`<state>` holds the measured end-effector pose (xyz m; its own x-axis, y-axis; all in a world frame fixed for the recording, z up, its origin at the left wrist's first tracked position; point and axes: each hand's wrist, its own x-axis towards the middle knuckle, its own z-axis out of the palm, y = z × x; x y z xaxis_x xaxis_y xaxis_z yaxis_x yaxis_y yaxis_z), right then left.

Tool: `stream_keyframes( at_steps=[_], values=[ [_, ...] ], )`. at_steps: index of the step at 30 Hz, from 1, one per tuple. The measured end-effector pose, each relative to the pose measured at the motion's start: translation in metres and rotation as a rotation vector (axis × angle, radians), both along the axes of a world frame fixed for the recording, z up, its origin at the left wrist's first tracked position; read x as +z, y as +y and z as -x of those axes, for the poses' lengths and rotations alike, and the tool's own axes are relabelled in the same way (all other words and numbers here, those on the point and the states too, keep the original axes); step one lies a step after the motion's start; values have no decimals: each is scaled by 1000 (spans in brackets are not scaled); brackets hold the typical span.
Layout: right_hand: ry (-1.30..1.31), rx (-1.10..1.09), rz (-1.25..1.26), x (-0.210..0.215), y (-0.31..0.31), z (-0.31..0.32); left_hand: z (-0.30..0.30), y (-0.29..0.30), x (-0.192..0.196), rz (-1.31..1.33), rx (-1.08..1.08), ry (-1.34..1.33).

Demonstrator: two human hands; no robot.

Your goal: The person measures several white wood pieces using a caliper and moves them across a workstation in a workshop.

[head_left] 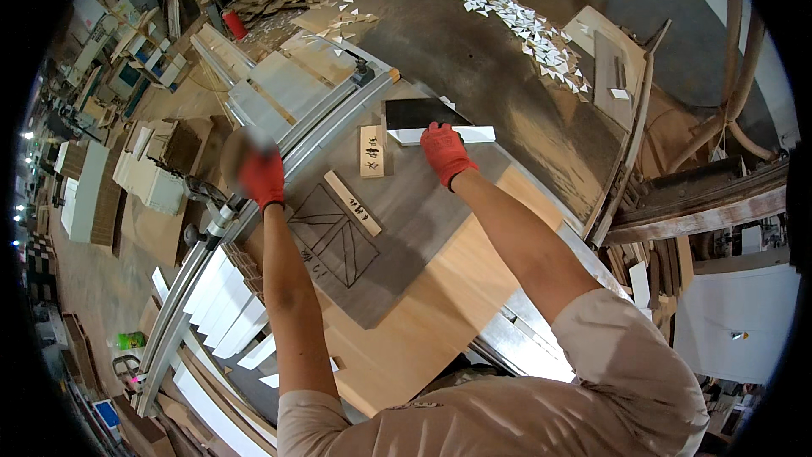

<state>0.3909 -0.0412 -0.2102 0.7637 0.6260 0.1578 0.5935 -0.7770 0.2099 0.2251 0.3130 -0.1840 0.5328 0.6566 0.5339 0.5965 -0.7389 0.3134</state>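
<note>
Both hands wear red gloves. My right hand (443,152) presses down on a white strip (474,134) that lies along a black panel (418,112) at the far end of the grey sliding table (397,228). My left hand (262,178) rests on the grey metal fence rail (317,129) at the table's left edge, fingers curled over it. Between the hands lie two small wooden blocks with dark marks, one upright (371,151) and one slanted (353,202). Crossed pencil lines are drawn on the table surface (334,233).
A large dark bench (491,68) beyond the table carries several small white triangular offcuts (533,34). White strips (222,300) are stacked below the rail at left. A pale wood board (440,305) lies under the grey table near me. Wood scraps pile at the back.
</note>
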Motion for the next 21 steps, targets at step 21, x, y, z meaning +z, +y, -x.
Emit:
stream_keyframes(
  at_steps=[21],
  values=[
    [-61, 52, 0, -8, 3, -2, 1, -7, 0, 4, 70, 84]
  ],
)
